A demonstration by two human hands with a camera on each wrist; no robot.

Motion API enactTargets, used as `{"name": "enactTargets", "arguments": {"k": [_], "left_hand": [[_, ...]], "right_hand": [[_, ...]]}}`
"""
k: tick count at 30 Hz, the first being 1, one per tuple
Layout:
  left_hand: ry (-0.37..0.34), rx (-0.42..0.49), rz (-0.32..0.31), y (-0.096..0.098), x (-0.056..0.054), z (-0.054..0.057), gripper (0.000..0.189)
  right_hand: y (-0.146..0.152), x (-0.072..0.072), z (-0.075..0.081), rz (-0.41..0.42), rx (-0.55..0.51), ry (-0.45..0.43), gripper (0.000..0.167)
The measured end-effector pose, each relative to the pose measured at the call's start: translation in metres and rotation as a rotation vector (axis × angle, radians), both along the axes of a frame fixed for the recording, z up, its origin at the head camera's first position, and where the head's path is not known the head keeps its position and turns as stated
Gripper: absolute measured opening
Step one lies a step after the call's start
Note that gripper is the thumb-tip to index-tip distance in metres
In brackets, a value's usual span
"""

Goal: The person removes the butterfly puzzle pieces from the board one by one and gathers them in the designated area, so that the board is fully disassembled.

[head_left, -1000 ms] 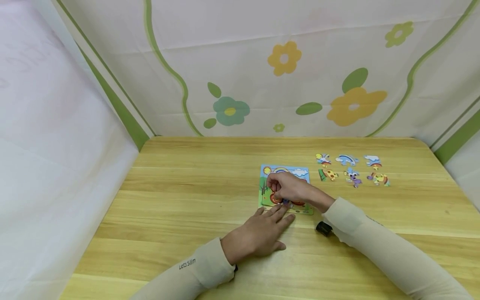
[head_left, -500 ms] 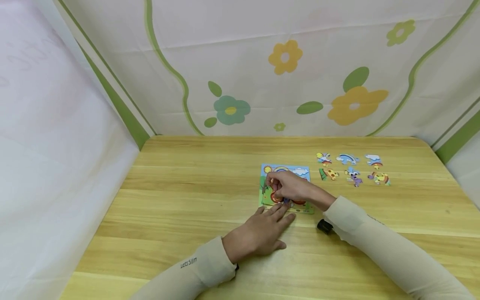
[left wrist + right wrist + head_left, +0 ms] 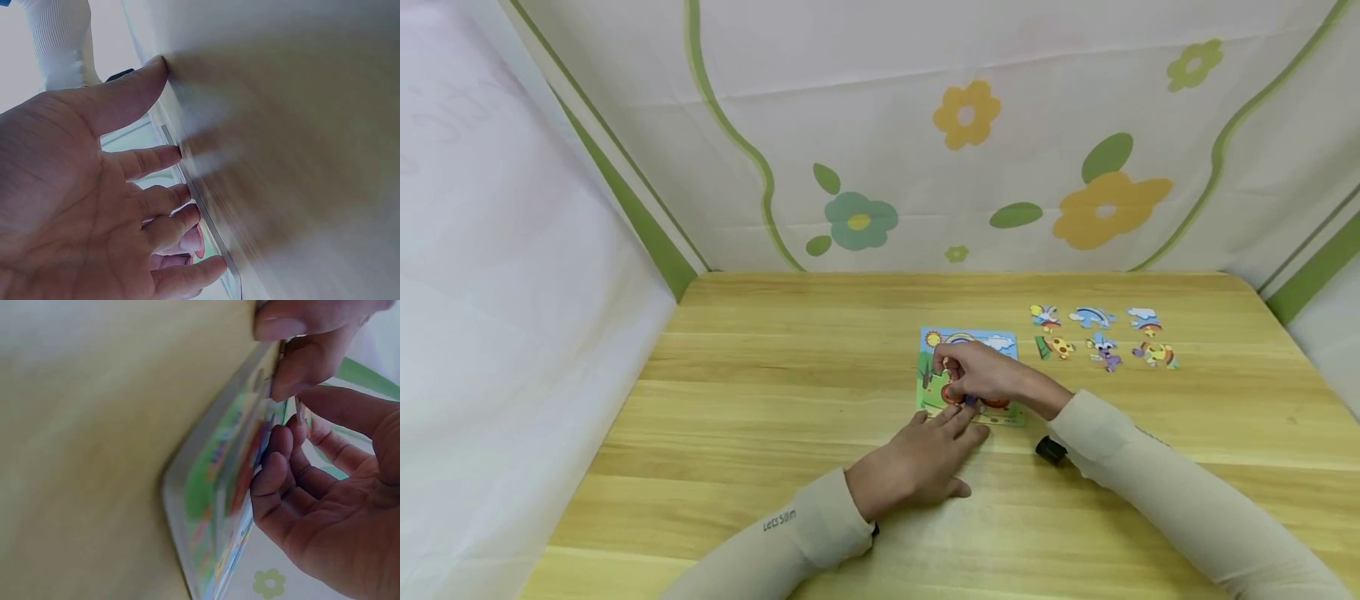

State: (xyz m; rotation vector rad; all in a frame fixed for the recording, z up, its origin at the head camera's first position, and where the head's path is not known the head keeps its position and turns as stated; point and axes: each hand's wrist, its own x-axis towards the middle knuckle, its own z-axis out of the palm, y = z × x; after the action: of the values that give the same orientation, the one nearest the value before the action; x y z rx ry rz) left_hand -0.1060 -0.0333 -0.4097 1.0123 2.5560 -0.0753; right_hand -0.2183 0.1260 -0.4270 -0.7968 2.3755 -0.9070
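Note:
A cartoon jigsaw puzzle board [image 3: 1000,342] lies flat on the wooden table, with a sun, a rainbow and red shapes on it. My left hand [image 3: 917,464] has its fingers spread, fingertips resting on the board's near edge and thumb on the table. Over the middle of the board, my right hand [image 3: 988,372] is bent down and covers much of the picture. In the right wrist view, its thumb and fingers pinch a thin puzzle piece [image 3: 300,411], seen edge-on just above the board. The picture on that piece is mostly hidden.
Several loose puzzle pieces [image 3: 1093,317] lie in two rows to the right of the board. A white curtain [image 3: 865,108] with printed flowers stands behind the table [image 3: 760,358], and more white cloth hangs at the sides. A black wrist device [image 3: 1051,451] sits by the right cuff.
Both hands stay almost where they were, the right still pinching over the board. Only slight shifts of the fingers and of the camera show.

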Motion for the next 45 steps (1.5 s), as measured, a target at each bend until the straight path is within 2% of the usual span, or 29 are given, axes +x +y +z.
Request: {"name": "enactTargets", "arguments": {"k": [5,11,21,29,35,40,45], "left_hand": [[-0.006,0.004,0.001,-0.001,0.001,-0.001,0.081],[-0.003,0.013,0.010,-0.002,0.002,-0.002,0.081],[-0.011,0.034,0.017,-0.002,0.002,-0.002,0.080],[-0.006,0.048,0.025,0.001,0.005,-0.004,0.080],[0.005,0.061,0.035,0.001,0.007,-0.003,0.080],[-0.004,0.068,0.042,0.000,0.007,-0.003,0.080],[-0.016,0.072,0.046,-0.001,0.006,-0.004,0.080]], "right_hand": [[0.002,0.000,-0.002,-0.025,-0.031,-0.015,0.017],[0.009,-0.002,0.001,-0.084,-0.142,-0.087,0.019],[0.041,-0.010,0.007,-0.114,-0.265,-0.123,0.022],[0.085,-0.005,0.016,-0.232,-0.240,-0.119,0.025],[0.127,-0.003,0.017,-0.306,-0.208,-0.114,0.021],[0.152,-0.004,0.010,-0.345,-0.171,-0.180,0.022],[0.162,-0.002,0.006,-0.347,-0.150,-0.227,0.025]]}}
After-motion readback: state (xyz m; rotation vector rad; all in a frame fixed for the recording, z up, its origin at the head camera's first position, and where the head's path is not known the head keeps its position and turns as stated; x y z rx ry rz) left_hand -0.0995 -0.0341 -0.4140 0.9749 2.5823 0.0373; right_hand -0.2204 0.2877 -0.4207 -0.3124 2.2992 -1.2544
